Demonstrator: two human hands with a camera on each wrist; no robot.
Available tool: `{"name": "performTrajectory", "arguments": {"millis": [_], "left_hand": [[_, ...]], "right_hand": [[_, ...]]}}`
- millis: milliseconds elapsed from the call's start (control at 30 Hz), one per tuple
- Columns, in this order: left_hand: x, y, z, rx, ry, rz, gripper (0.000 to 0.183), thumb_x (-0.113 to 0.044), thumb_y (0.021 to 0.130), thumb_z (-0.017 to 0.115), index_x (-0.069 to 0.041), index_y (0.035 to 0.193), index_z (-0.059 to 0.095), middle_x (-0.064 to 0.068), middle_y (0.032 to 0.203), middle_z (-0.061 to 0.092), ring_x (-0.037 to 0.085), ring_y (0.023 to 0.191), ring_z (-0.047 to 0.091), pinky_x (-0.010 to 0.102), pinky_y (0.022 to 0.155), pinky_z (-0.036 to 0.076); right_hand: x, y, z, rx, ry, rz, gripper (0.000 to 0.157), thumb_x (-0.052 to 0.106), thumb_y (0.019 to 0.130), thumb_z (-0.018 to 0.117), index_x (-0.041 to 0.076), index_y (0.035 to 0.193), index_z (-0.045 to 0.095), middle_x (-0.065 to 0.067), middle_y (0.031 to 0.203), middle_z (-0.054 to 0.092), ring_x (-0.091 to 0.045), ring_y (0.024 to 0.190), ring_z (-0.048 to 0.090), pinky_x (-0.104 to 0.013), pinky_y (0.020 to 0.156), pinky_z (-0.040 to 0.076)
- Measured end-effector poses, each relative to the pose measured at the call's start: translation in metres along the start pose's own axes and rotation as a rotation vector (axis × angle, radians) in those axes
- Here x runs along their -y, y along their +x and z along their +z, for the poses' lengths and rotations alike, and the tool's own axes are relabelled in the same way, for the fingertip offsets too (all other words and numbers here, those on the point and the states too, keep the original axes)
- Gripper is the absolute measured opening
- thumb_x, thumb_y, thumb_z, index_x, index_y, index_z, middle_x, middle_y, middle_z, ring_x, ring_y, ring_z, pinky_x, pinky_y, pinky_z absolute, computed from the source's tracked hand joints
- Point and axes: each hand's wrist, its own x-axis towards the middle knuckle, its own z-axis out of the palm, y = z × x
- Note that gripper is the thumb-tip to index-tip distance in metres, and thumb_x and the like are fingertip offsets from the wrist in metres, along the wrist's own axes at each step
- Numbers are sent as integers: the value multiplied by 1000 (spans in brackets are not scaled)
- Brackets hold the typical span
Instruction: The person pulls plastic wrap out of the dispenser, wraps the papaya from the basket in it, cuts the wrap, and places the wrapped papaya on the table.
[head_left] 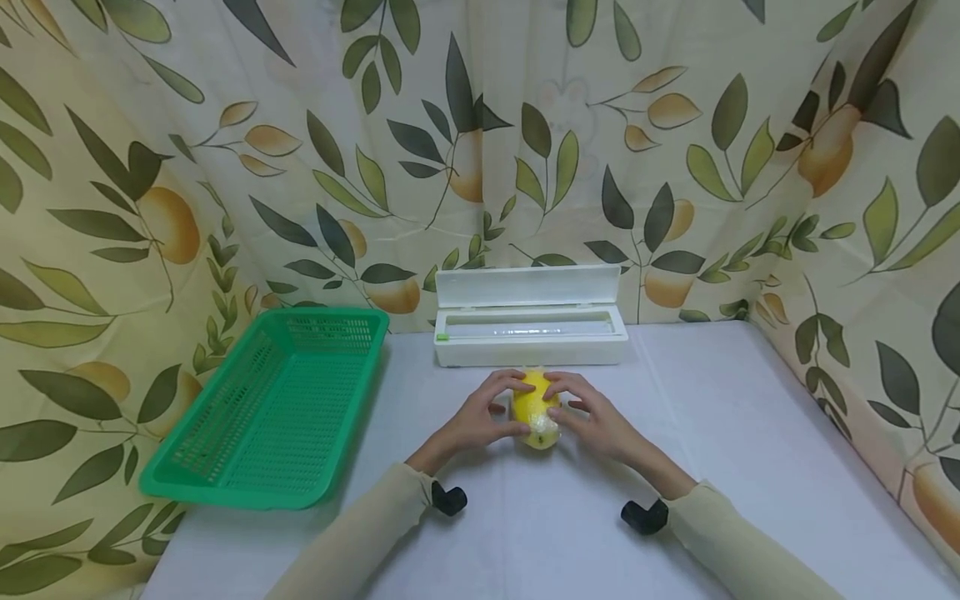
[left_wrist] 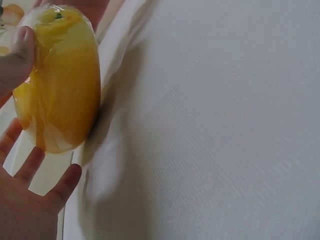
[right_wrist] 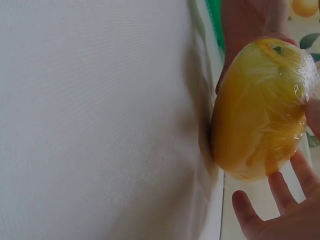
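Note:
A yellow oblong fruit (head_left: 534, 406) in shiny clear film lies on the white-covered table, its long side pointing toward me. My left hand (head_left: 478, 417) holds it from the left, thumb near its close end and fingertips farther along. From the other side my right hand (head_left: 603, 423) holds it in the same manner. In the left wrist view the wrapped fruit (left_wrist: 67, 85) shows a small green stem spot at one end. Wrinkled film gleams on the fruit (right_wrist: 260, 115) in the right wrist view, where several fingers spread near its far end.
Just behind the fruit stands a white cling film box (head_left: 532, 350) with its lid raised and a small green piece at its left. A green plastic basket (head_left: 348, 417) sits to the left. A leaf-and-fruit patterned curtain (head_left: 555, 225) encloses the table.

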Motion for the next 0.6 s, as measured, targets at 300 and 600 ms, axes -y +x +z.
{"name": "performTrajectory", "arguments": {"millis": [300, 600], "left_hand": [[-2, 1, 1, 4, 16, 1, 51, -23, 94, 77, -22, 142, 58, -1, 159, 38, 27, 144, 40, 52, 104, 49], [-7, 2, 7, -66, 50, -32, 41, -36, 95, 74, -25, 132, 61, -1, 153, 43, 24, 140, 43, 49, 99, 50]], "right_hand": [[1, -1, -3, -10, -9, -7, 14, 23, 101, 67, 22, 114, 64, -13, 155, 46, -43, 144, 38, -71, 103, 40], [6, -3, 2, -12, -33, -5, 18, 24, 98, 72, 21, 114, 64, -12, 154, 46, -41, 143, 39, -70, 104, 41]]}}
